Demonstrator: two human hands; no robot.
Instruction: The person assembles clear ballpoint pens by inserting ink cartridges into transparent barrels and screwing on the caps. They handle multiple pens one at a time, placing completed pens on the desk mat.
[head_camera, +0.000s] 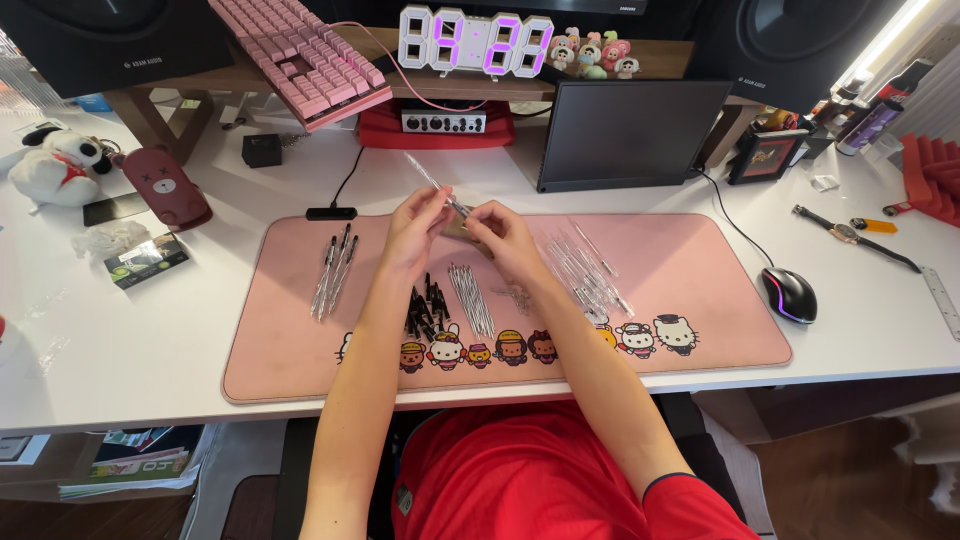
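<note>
Both my hands meet above the middle of a pink desk mat (700, 290). My left hand (415, 232) pinches a clear pen barrel (425, 175) that slants up and to the left. My right hand (500, 240) closes on the barrel's lower end, fingers bunched around a small part I cannot make out. Below the hands lie black pen caps (425, 305), a row of thin refills (470, 298) and tiny springs (515, 295). Assembled pens (333, 272) rest at the mat's left, and clear empty barrels (585, 270) lie at its right.
A black mouse (788, 293) sits right of the mat, a dark tablet (625, 135) stands behind it. A pink keyboard (300, 55) and digital clock (475, 42) rest on a raised shelf. A plush toy (55, 165), wristwatch (850, 235) and bottles (870, 115) flank the desk.
</note>
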